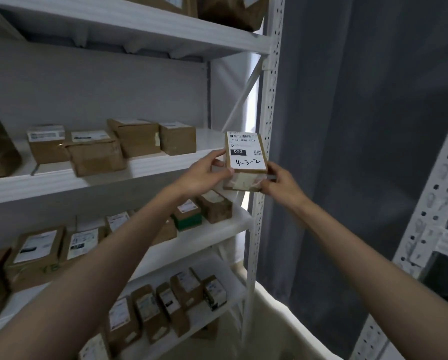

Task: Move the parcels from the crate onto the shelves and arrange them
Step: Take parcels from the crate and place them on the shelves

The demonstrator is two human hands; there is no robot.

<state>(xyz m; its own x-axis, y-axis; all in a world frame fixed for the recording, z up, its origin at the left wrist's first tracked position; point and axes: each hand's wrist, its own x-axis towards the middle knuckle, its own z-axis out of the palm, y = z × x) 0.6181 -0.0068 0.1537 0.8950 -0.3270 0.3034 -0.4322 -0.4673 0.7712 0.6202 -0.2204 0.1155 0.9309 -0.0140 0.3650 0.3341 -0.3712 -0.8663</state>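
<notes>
Head view: left hand (204, 170) and right hand (278, 181) pinch a small labelled parcel (246, 158) by its sides; seemingly light, stiff cardboard.

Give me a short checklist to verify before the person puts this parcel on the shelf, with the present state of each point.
1. Both hands hold the parcel: left hand and right hand grip its lower end: ok.
2. Label readable: handwritten "4-3-2" faces the camera: ok.
3. Free space on the middle shelf to the right of the brown boxes: ok.
4. Parcel clear of the white upright post: very close, cannot tell.
5. Shelf matches the label code: no shelf marking visible, cannot tell.
</notes>
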